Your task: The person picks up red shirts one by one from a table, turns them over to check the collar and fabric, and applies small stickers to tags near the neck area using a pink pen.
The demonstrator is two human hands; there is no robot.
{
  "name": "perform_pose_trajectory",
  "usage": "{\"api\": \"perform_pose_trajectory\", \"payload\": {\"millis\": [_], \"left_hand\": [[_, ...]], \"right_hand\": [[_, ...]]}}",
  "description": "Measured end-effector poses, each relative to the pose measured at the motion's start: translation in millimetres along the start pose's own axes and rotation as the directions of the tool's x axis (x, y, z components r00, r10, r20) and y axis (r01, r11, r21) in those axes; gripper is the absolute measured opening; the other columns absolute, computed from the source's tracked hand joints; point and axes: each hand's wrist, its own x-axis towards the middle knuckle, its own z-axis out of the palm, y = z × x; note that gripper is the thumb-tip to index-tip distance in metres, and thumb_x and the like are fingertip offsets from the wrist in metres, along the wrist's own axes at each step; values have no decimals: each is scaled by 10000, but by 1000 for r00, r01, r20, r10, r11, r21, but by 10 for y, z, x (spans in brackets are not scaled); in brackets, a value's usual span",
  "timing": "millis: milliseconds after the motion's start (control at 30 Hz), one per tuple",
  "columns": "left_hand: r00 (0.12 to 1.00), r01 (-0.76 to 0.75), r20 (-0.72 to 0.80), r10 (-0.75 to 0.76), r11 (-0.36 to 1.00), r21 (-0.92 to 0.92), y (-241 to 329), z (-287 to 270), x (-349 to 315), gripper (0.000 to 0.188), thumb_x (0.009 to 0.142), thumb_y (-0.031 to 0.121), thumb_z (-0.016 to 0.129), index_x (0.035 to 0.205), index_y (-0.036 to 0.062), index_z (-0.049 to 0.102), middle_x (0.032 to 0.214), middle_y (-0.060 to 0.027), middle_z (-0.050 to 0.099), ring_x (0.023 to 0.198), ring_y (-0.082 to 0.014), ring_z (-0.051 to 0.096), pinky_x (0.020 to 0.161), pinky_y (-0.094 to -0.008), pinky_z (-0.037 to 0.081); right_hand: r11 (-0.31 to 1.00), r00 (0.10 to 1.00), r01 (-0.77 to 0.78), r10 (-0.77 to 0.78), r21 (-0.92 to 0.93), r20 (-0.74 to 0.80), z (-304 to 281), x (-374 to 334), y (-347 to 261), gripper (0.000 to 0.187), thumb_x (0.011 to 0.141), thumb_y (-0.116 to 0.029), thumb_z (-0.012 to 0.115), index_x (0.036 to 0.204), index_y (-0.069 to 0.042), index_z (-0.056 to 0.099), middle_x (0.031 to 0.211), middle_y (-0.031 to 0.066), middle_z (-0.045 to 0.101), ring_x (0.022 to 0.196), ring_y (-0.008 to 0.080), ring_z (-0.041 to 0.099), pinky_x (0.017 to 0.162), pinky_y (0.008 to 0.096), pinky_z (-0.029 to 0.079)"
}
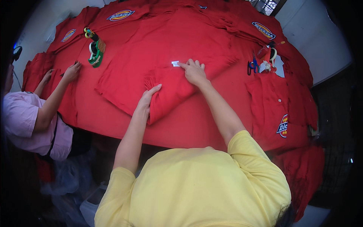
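A red garment (pixel 128 81) lies spread in front of me, its near part gathered into folds. My left hand (pixel 148 99) grips those folds, thumb on top and the other fingers hidden under the cloth. With its index finger stretched out, my right hand (pixel 194 71) touches the edge of a small white label (pixel 175 64) lying on the red cloth. The other fingers of that hand are loosely bent and apart, holding nothing.
A green tape dispenser (pixel 96 55) stands at the left. Scissors with blue handles (pixel 252 66) and a tape roll (pixel 273 55) sit at the right. More red garments with logo patches (pixel 264 98) cover the table's sides and back. A co-worker in pink (pixel 34 117) handles red cloth at the left.
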Motion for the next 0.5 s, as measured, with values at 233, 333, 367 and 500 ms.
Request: {"api": "perform_pose_trajectory", "payload": {"millis": [233, 333, 367, 500], "left_hand": [[996, -72, 57, 62, 977, 199, -83, 21, -130, 628, 798, 135, 705, 1325, 1, 390, 1215, -149, 556, 1079, -254, 582, 893, -381, 513], [1000, 20, 11, -24, 955, 296, -194, 83, -268, 664, 782, 106, 703, 1347, 9, 367, 1256, -141, 526, 1113, -251, 560, 903, -383, 500], [997, 74, -3, -77, 946, 315, -244, 82, -327, 675, 777, 97, 704, 1353, 9, 362, 1271, -140, 514, 1122, -251, 553, 906, -384, 497], [994, -53, -67, 83, 928, 369, -445, -17, -635, 799, 766, 102, 730, 1415, 1, 274, 1389, -142, 397, 1265, -254, 419, 1053, -401, 361]], "right_hand": [[994, 994, 5, 7, 106, -111, 30, -23, 41, 379, 914, -319, 471, 1249, -187, 587, 1096, 66, 530, 1022, 262, 487, 883, 437, 353], [998, 983, -26, 34, 51, -179, -48, -82, -6, 638, 820, -661, 474, 1128, -132, 653, 1054, 104, 555, 980, 276, 520, 848, 459, 378], [1000, 987, -18, 22, 25, -157, -16, -154, -3, 597, 823, -637, 494, 1061, -116, 660, 1043, 108, 565, 978, 282, 531, 843, 454, 383], [999, 999, 36, -36, 33, -20, -47, -382, -168, 594, 801, -607, 551, 1078, -85, 610, 1020, 112, 586, 954, 254, 569, 844, 409, 363]]}}
